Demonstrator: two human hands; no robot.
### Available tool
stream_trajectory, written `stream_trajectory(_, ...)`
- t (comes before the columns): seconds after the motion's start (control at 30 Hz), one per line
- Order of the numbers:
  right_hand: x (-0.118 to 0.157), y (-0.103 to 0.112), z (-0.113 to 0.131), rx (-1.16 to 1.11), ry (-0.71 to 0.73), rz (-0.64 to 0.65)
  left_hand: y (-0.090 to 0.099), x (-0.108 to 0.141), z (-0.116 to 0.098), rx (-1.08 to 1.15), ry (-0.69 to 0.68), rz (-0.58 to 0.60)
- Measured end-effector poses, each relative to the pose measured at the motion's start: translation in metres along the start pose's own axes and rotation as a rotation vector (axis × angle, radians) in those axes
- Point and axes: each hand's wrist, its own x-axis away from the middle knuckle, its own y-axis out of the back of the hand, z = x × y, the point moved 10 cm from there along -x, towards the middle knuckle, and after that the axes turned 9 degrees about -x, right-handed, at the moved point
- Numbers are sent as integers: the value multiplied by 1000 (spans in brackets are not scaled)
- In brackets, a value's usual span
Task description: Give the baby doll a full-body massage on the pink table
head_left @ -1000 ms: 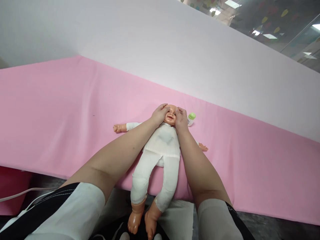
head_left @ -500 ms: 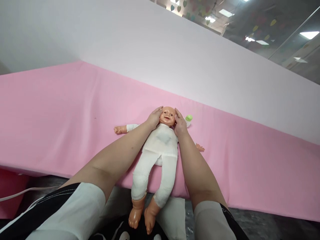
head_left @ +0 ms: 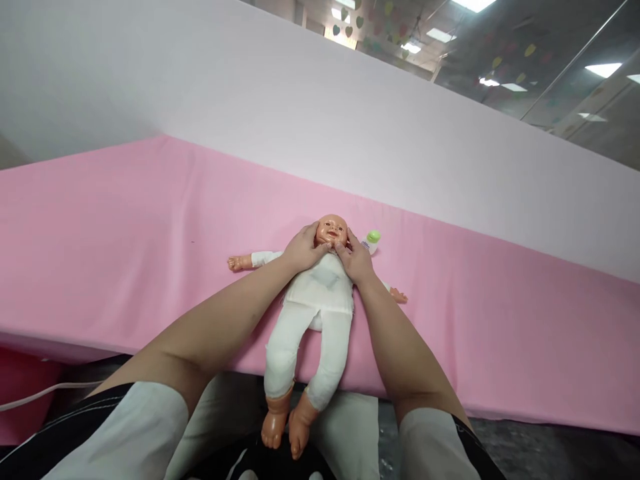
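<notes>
A baby doll [head_left: 321, 293] with a white cloth body and a hard plastic head lies face up, its feet hanging past the near edge. My left hand [head_left: 305, 248] cups one side of the doll's head, the thumb reaching in below the chin. On the other side, my right hand [head_left: 356, 259] curves around the cheek and neck, its thumb also near the chin. Parts of the fingers are hidden beside the head. Just beyond my right hand lies a small white bottle [head_left: 370, 248] with a green cap.
Pink cloth [head_left: 125, 247] covers the long surface under the doll. A pale wall [head_left: 250, 87] rises behind it, with glass [head_left: 500, 60] above. At the lower left, a white cable [head_left: 50, 393] runs past a red object [head_left: 25, 380].
Both hands have slid down from the sides of the doll's forehead to its jaw and neck. The thumbs have come inward under the chin. More of the bottle shows.
</notes>
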Motion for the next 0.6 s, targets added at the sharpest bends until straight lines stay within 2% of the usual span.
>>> stream_trajectory(0.1,-3,-3,-4,6,-49,-23,-3,-5,5,-53,27,6)
stream_trajectory(0.27,-6,-3,-1,289,-98,-48,-8,-10,14,-81,102,-4)
stream_trajectory(0.43,-6,0,-5,272,-60,-39,-9,-13,21,2,108,-31)
stream_trajectory(0.6,-8,3,-14,271,-27,-30,-9,-15,23,58,57,-43)
